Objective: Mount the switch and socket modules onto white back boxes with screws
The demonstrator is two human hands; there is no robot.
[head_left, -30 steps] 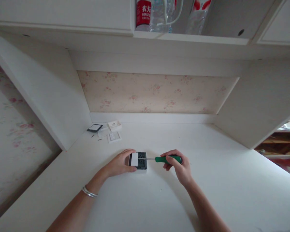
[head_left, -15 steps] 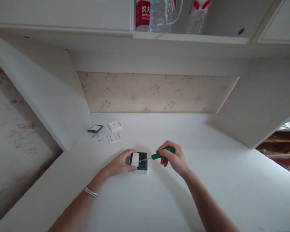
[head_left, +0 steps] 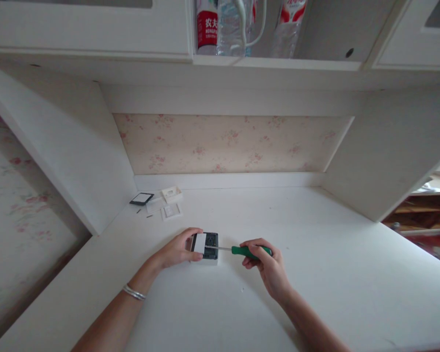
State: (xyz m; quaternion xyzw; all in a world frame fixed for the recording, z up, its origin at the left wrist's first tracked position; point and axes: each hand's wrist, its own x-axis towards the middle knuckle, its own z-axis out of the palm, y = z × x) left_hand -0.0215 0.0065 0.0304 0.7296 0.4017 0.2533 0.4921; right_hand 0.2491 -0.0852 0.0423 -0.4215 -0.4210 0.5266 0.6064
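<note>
My left hand (head_left: 181,249) pinches the left side of a small square wall switch (head_left: 211,253), thumb on the near edge and fingers on the far edge. The switch has a white body and a dark top face, with a white panel (head_left: 200,243) over the left half. My right hand (head_left: 262,261) is closed round the green handle of a screwdriver (head_left: 240,250). Its thin metal shaft lies almost level and reaches left across the dark half to the edge of the white panel. Whether the tip is under the panel's edge, I cannot tell.
On the white desk (head_left: 315,283), toward the back left, lie a dark frame with a white panel (head_left: 142,198), a cream block (head_left: 172,194), a white square frame (head_left: 171,211) and small dark strips (head_left: 149,216). Plastic bottles (head_left: 207,29) stand on the shelf above.
My right hand has come nearer to me and slightly right, bringing the screwdriver from a slant to almost level. My left hand still grips the switch. The whole view has shifted a little.
</note>
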